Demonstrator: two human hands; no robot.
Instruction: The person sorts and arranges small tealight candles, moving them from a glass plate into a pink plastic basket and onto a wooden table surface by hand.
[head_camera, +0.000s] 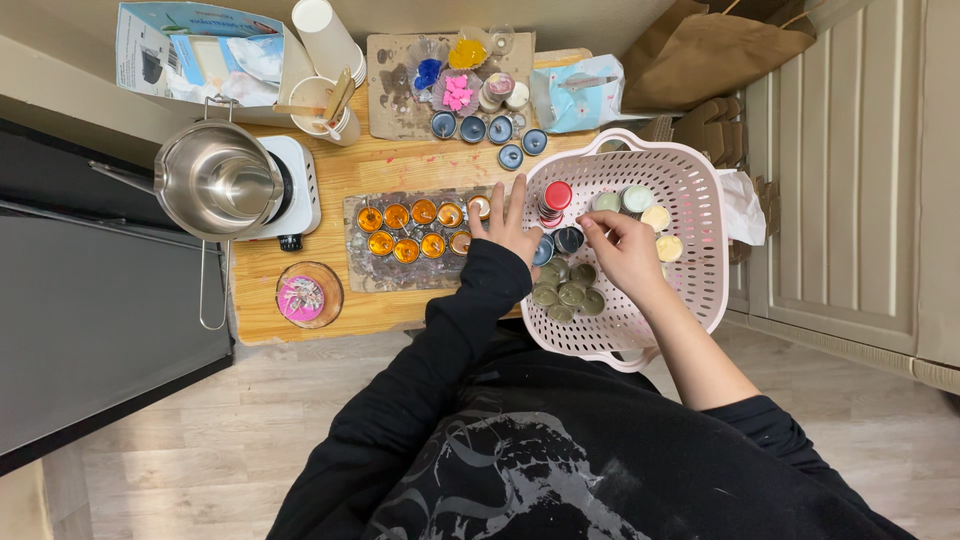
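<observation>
A pink perforated basket (690, 190) rests on the right end of a wooden table and holds several small round candles in dark blue, green, cream and red. My right hand (622, 248) reaches into the basket, fingers pinched over the dark blue candles (568, 238); whether it grips one I cannot tell. My left hand (505, 222) lies flat with spread fingers at the basket's left rim, beside a tray of several orange tealights (412, 230).
A steel pot (218, 182) sits on a small white hotplate at the left. Behind are paper cups (325, 38), a cardboard sheet with blue tealights (488, 128) and coloured moulds, a round pink candle (303, 296), a brown paper bag (715, 50).
</observation>
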